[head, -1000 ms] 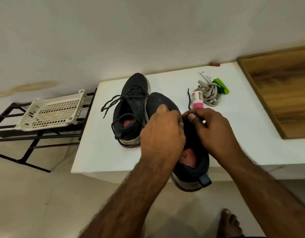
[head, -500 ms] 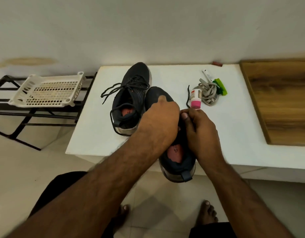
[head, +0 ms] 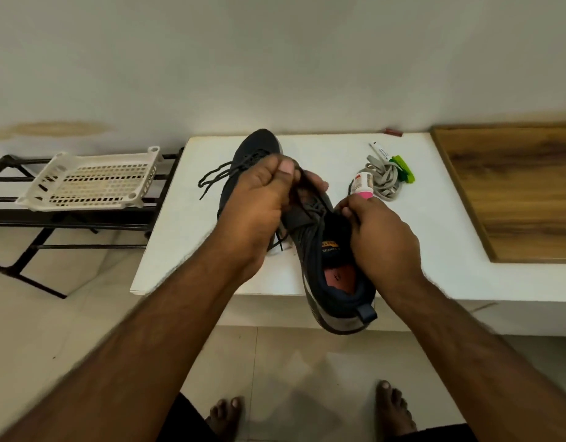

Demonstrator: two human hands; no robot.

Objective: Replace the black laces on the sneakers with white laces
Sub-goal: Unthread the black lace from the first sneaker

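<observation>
Two dark sneakers are in view. The nearer sneaker (head: 331, 266) is held over the front edge of the white table (head: 186, 237), heel toward the camera, its reddish insole showing. The left hand (head: 259, 199) has its thumb and fingers curled, pinching the black lace (head: 310, 199) near the toe end of the lacing. The right hand (head: 382, 237) grips the sneaker's collar, fingers curled over the edge beside the tongue. The second sneaker (head: 259, 145) lies on the table behind the left hand, its black lace ends (head: 211, 180) trailing loose to the left.

One bundle of pale laces (head: 385, 180) lies on the table to the right, touching one small pink-capped bottle (head: 363, 186), one green clip (head: 402, 169) and one white pen (head: 380, 150). One white perforated tray (head: 90, 183) sits on a black metal rack (head: 26, 218). Two bare feet stand on the tiled floor.
</observation>
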